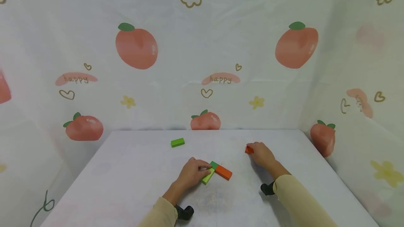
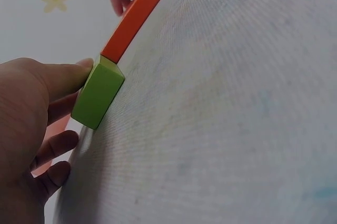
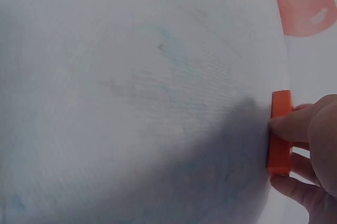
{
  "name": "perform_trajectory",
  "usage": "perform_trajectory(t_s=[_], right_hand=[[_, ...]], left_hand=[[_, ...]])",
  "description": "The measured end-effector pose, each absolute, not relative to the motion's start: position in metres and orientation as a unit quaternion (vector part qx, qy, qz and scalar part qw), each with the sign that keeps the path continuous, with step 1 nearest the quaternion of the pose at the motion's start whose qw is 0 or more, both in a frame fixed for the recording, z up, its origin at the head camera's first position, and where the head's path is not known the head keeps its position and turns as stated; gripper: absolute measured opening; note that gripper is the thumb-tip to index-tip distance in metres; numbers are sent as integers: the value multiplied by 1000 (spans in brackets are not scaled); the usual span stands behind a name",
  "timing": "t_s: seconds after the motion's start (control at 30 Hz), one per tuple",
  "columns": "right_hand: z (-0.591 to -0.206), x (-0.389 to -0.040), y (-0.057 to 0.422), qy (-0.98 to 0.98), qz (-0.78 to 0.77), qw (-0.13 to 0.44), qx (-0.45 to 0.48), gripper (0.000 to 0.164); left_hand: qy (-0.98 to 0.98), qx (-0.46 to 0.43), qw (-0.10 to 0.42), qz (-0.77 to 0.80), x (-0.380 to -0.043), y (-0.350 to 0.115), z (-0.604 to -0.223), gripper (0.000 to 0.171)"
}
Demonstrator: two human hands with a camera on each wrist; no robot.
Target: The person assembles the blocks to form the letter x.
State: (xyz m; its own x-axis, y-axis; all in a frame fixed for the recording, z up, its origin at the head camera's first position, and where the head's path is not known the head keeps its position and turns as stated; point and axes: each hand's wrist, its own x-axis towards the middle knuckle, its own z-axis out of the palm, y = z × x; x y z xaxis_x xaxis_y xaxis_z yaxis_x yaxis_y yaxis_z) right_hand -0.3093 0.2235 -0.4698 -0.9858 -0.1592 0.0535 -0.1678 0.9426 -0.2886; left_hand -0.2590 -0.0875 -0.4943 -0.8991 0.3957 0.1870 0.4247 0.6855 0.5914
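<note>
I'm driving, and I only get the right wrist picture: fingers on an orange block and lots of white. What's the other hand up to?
Observer: The left hand is pinching a light green block.

Operator: Ooh! And is there any block all by itself, with no hand or other block touching it?

Observer: Yes, the head view shows a bright green block lying alone toward the far edge of the table.
</note>
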Motion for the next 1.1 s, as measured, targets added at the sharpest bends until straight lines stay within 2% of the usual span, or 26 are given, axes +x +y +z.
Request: perform_trajectory(t_s=[0.3, 0.63, 1.1], right_hand=[[-466, -308, 224, -982, 149, 10, 112, 35], [-456, -315, 220, -981, 147, 14, 124, 33], [-442, -314, 209, -976, 150, 53, 146, 34]], left_hand=[[-916, -226, 35, -331, -259, -88, -499, 24], [-918, -213, 25, -333, -258, -87, -498, 24], [-915, -222, 35, -336, -257, -87, -498, 24]])
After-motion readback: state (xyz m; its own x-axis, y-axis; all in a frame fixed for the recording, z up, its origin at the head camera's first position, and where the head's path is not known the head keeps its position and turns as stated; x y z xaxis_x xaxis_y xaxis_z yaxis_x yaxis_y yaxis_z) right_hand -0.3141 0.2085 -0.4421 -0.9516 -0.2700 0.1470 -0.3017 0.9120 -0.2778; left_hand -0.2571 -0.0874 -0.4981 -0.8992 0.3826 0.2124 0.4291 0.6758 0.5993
